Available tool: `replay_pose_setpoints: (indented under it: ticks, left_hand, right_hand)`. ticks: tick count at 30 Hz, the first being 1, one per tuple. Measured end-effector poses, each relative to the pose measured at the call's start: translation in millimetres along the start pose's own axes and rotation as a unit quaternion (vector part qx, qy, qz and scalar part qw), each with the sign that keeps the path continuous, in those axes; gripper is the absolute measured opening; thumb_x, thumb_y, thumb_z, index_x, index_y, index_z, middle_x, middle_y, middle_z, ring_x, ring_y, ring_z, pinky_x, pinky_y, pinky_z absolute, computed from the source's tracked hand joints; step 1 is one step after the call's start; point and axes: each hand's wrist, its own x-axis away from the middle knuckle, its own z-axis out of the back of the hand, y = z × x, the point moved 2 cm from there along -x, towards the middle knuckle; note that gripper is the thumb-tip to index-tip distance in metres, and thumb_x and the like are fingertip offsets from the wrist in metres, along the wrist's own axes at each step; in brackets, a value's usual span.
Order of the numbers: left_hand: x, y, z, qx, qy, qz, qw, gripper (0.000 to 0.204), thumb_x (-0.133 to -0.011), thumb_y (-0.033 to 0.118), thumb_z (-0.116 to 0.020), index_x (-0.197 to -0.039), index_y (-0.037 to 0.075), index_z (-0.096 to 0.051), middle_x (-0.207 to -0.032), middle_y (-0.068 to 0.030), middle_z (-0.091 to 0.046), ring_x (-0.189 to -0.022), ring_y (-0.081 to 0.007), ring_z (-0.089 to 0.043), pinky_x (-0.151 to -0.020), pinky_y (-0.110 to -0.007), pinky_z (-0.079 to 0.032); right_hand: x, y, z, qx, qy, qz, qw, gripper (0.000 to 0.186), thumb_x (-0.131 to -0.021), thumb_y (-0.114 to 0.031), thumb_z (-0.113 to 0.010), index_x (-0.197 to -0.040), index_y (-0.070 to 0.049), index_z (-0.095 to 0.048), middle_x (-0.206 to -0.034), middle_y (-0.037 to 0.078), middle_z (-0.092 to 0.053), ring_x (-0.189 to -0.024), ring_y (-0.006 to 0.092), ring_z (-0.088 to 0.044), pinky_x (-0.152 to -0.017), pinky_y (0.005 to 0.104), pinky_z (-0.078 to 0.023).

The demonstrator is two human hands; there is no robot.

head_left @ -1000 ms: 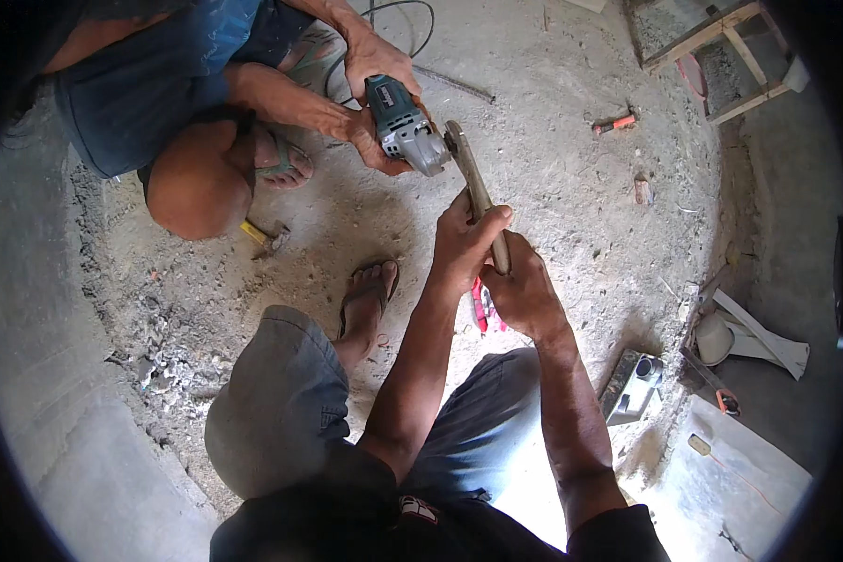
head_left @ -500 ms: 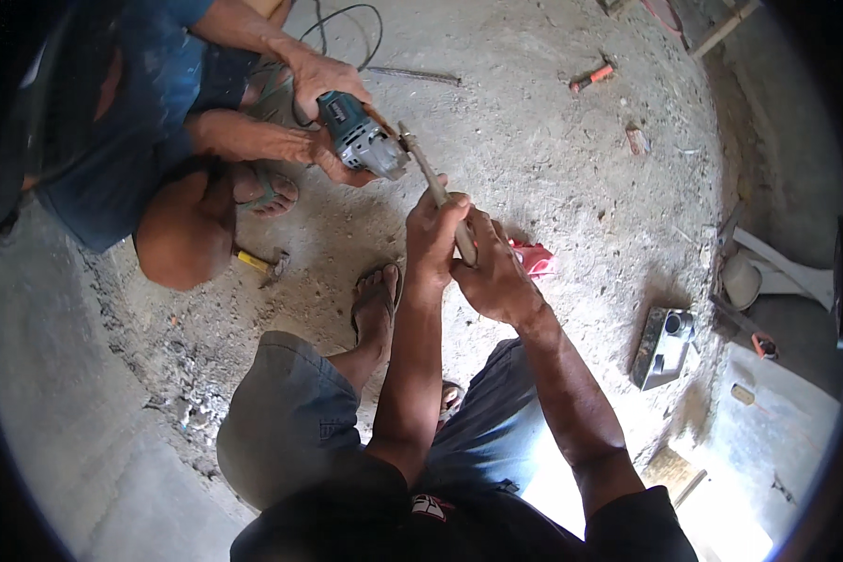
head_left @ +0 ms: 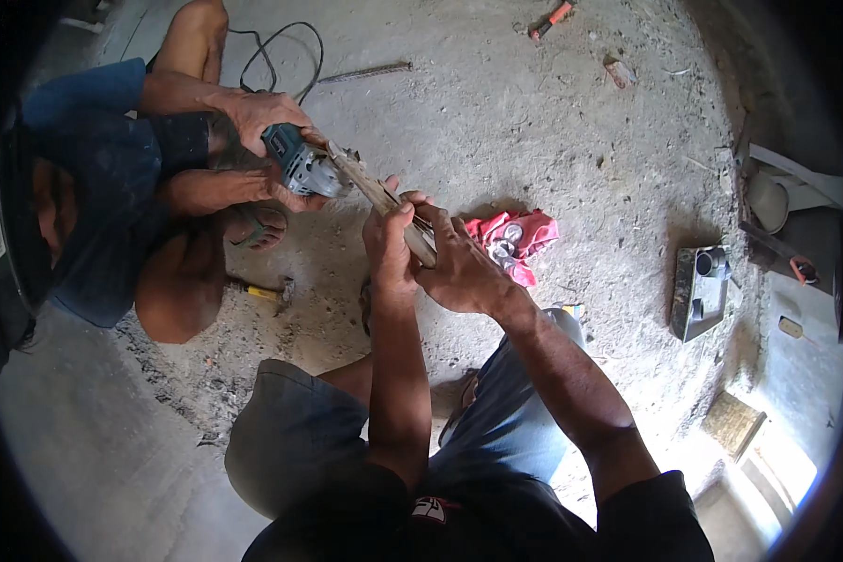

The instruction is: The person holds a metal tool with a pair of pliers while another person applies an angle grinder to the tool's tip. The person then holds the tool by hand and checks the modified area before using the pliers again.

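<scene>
A long, pale-brown piece of wood (head_left: pixel 377 195) slants across the middle of the frame, its upper end toward the upper left and its lower end near the centre, between the person's two hands. The left hand (head_left: pixel 391 248) is closed around its lower part, thumb laid along the near side and the other fingers mostly hidden. The right hand (head_left: pixel 468 269) grips the lower end from the right, its fingers bent over the wood with little gap between them; how tightly they press, I cannot tell. At the wood's upper end is the head of a teal-and-grey angle grinder (head_left: pixel 307 170), so close that whether the disc touches the wood cannot be made out. A co-worker (head_left: pixel 94 215) crouched at the left of the frame holds the grinder in both hands, one on its body and one beneath its head. A black cord (head_left: pixel 320 58) loops at the upper left, near a thin dark rod (head_left: pixel 365 72) on the rough concrete floor (head_left: pixel 496 112). Just right of the right hand lies a crumpled red cloth (head_left: pixel 536 230) with pale patches. A yellow-handled hammer (head_left: pixel 262 293) lies left of centre, below the grinder; a red-handled hammer (head_left: pixel 553 19) is at the top edge, right of centre. At the right of the frame are a grey metal box (head_left: pixel 707 300), a pale bucket (head_left: pixel 769 201) and an orange-handled tool (head_left: pixel 802 270).
</scene>
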Motion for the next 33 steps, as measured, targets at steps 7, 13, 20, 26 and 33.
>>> replay_pose_setpoints:
  ticks: [7,13,20,26,33]
  left_hand:
    - [-6,-5,8,0.014,-0.006,0.008,1.000,0.074,-0.083,0.015,-0.060,-0.143,-0.012,-0.027,-0.106,-0.0174,-0.064,-0.100,-0.0251,-0.061,-0.095,-0.040,-0.048]
    - [-6,-3,4,-0.016,0.011,0.029,0.999,0.076,-0.081,0.019,-0.060,-0.143,-0.011,-0.027,-0.108,-0.0183,-0.065,-0.102,-0.0262,-0.061,-0.092,-0.039,-0.048]
    - [-6,-5,11,-0.013,0.013,0.032,0.999,0.073,-0.086,0.032,-0.058,-0.147,0.002,-0.029,-0.120,-0.0221,-0.060,-0.101,-0.0266,-0.062,-0.077,-0.035,-0.054]
    - [-6,-3,10,-0.045,0.018,0.056,0.997,0.071,-0.086,0.033,-0.057,-0.145,0.003,-0.032,-0.124,-0.0219,-0.057,-0.110,-0.0303,-0.059,-0.084,-0.037,-0.052]
    - [0,3,-6,-0.053,0.078,0.052,0.994,0.064,-0.087,0.030,-0.057,-0.141,0.001,-0.037,-0.118,-0.0189,-0.061,-0.107,-0.0276,-0.060,-0.095,-0.040,-0.046]
  right_hand:
    - [4,-9,8,0.034,-0.014,-0.041,0.998,0.078,-0.089,-0.031,-0.064,-0.151,-0.004,-0.024,-0.135,0.030,-0.045,-0.129,0.0449,-0.046,-0.106,0.0511,-0.041]
    - [0,-3,11,0.013,-0.037,-0.028,0.999,0.080,-0.090,-0.039,-0.061,-0.148,0.003,-0.027,-0.137,0.032,-0.042,-0.131,0.0501,-0.041,-0.110,0.0537,-0.035]
    - [5,-11,15,0.030,-0.019,-0.005,0.999,0.078,-0.086,-0.031,-0.066,-0.146,0.001,-0.029,-0.132,0.031,-0.045,-0.125,0.0482,-0.047,-0.106,0.0518,-0.039]
    - [2,0,7,0.014,-0.009,-0.008,1.000,0.080,-0.083,-0.025,-0.070,-0.147,-0.001,-0.029,-0.133,0.030,-0.045,-0.124,0.0467,-0.048,-0.105,0.0503,-0.043]
    - [0,2,5,-0.005,-0.009,0.022,1.000,0.084,-0.080,-0.022,-0.073,-0.147,0.001,-0.029,-0.132,0.029,-0.046,-0.125,0.0447,-0.048,-0.106,0.0478,-0.043]
